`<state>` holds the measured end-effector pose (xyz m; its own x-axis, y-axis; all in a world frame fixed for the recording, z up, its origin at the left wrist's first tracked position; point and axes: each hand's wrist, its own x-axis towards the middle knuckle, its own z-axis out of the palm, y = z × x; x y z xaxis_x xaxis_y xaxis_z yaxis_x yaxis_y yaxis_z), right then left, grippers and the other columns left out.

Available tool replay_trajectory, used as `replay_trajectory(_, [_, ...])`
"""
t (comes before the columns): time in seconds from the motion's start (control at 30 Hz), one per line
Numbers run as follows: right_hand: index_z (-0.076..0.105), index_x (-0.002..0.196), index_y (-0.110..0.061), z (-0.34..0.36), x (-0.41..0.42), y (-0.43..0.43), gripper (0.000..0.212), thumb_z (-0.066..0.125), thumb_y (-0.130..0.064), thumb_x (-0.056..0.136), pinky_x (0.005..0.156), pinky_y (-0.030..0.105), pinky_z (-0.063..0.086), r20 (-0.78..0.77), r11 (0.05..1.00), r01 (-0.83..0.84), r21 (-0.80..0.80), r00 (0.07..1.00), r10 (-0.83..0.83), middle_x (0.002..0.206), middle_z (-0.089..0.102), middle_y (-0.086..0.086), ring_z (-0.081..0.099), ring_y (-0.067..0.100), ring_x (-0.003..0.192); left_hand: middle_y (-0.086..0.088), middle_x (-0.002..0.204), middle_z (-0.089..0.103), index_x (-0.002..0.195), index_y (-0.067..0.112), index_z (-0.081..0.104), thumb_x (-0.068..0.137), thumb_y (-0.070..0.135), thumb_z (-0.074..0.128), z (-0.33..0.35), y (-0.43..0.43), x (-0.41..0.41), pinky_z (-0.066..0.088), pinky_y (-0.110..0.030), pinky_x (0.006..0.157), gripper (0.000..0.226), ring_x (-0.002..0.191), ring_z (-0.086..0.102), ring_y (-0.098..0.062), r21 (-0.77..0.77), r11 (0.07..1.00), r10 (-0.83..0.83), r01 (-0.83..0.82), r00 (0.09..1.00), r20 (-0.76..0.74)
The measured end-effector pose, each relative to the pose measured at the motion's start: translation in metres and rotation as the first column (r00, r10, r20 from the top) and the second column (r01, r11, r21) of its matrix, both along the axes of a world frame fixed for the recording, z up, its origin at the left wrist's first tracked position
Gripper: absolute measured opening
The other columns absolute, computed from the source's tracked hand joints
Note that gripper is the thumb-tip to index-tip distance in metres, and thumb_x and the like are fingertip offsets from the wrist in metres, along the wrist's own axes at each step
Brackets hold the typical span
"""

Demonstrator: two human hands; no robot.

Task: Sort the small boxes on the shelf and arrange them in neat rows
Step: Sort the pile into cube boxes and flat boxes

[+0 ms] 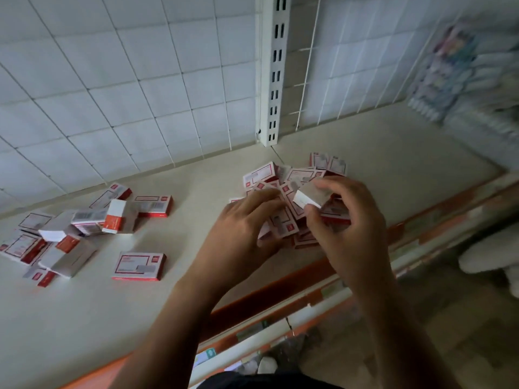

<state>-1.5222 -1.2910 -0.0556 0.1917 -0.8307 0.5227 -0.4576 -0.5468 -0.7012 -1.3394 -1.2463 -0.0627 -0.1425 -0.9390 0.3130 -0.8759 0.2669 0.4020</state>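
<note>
Small red-and-white boxes lie on a cream shelf (84,318). One jumbled heap (297,175) sits at the middle right, under both hands. My right hand (348,220) pinches one small box (310,196) just above that heap, white end facing left. My left hand (241,231) rests on the heap's left side, fingers curled around several boxes (280,223). A second loose heap (70,228) spreads over the shelf's left part, some boxes on edge. A single box (139,266) lies flat in front of it.
A white wire-grid back panel (112,80) and a slotted upright post (273,80) stand behind the shelf. An orange rail (269,293) runs along the front edge. Blurred packaged goods (463,68) hang at the far right. A white object (491,254) sits at the right edge.
</note>
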Motion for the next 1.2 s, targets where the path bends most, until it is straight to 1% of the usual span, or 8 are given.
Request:
replay_trajectory(0.1, [0.060,0.122,-0.006,-0.001,-0.006,-0.006,0.038,0.067,-0.020,0.087,0.088,0.024,0.055,0.018,1.000,-0.004,0.000,1.000,0.004,0.124,0.058,0.005,0.059,0.011,0.112,0.010,0.146,0.043,0.136,0.024,0.051,0.080,0.037,0.071,-0.002,-0.012,0.001,0.039,-0.027,0.100,0.060,0.126,0.045,-0.012,0.028,0.999,0.044,-0.043,0.999,-0.008])
replay_trajectory(0.27, [0.059,0.122,-0.008,-0.001,-0.005,-0.011,0.038,0.066,-0.023,0.088,0.084,0.028,0.058,0.041,1.000,-0.019,0.009,0.999,0.018,0.125,0.058,0.005,0.059,0.013,0.113,0.012,0.146,0.043,0.136,0.026,0.049,0.080,0.044,0.068,0.002,-0.025,0.006,0.043,-0.031,0.094,0.061,0.122,0.052,-0.016,0.057,0.992,0.116,-0.114,0.993,-0.038])
replay_trajectory(0.37, [0.059,0.123,-0.007,-0.002,-0.001,-0.012,0.039,0.066,-0.023,0.088,0.085,0.030,0.058,0.038,1.000,-0.022,-0.016,0.999,0.023,0.126,0.058,0.006,0.059,0.015,0.114,0.010,0.153,0.034,0.145,0.029,0.037,0.077,0.052,0.065,0.001,-0.020,0.007,0.035,-0.037,0.109,0.076,0.135,0.039,-0.016,0.108,0.990,0.091,-0.092,0.996,0.018])
replay_trajectory(0.47, [0.059,0.122,-0.004,-0.002,0.008,-0.009,0.038,0.068,-0.017,0.087,0.092,0.026,0.053,0.038,0.997,-0.053,-0.051,0.998,0.055,0.124,0.059,0.007,0.056,0.014,0.116,0.006,0.156,0.029,0.149,0.031,0.028,0.077,0.051,0.071,0.001,-0.005,0.013,0.029,-0.034,0.108,0.087,0.137,0.035,-0.018,0.135,0.981,0.140,-0.141,0.990,0.016])
replay_trajectory(0.6, [0.061,0.122,-0.003,-0.001,0.034,0.005,0.038,0.067,-0.017,0.087,0.094,0.012,0.045,0.017,0.992,-0.121,-0.044,0.992,0.122,0.125,0.061,0.007,0.053,0.008,0.117,0.002,0.147,0.041,0.141,0.025,0.042,0.082,0.048,0.070,0.006,0.026,0.037,0.045,-0.040,0.101,0.070,0.129,0.046,-0.019,0.052,0.972,0.228,-0.229,0.973,0.041])
replay_trajectory(0.93, [0.064,0.117,-0.006,0.004,0.148,0.091,0.036,0.074,-0.006,0.083,0.093,0.037,0.050,0.042,0.882,-0.467,-0.060,0.882,0.470,0.118,0.061,0.004,0.058,0.017,0.112,0.008,0.115,0.065,0.111,0.021,0.067,0.087,0.038,0.063,0.023,0.172,0.125,0.053,-0.032,0.076,0.030,0.101,0.064,-0.016,-0.163,0.839,0.524,-0.520,0.852,-0.019])
replay_trajectory(1.07, [0.065,0.114,-0.008,0.004,0.216,0.149,0.034,0.076,-0.006,0.081,0.094,0.032,0.048,0.041,0.823,-0.564,-0.069,0.822,0.567,0.116,0.062,0.000,0.058,0.012,0.111,0.010,0.111,0.064,0.109,0.023,0.067,0.088,0.035,0.063,0.027,0.252,0.169,0.052,-0.034,0.075,0.025,0.097,0.063,-0.014,-0.156,0.746,0.648,-0.647,0.760,-0.052])
replay_trajectory(1.2, [0.065,0.115,-0.009,0.002,0.287,0.217,0.035,0.076,-0.007,0.082,0.092,0.039,0.050,0.050,0.733,-0.678,-0.046,0.732,0.680,0.119,0.062,-0.001,0.057,0.013,0.114,0.009,0.108,0.065,0.107,0.021,0.067,0.088,0.033,0.063,0.026,0.336,0.218,0.053,-0.035,0.076,0.023,0.093,0.065,-0.016,-0.164,0.652,0.740,-0.741,0.668,-0.078])
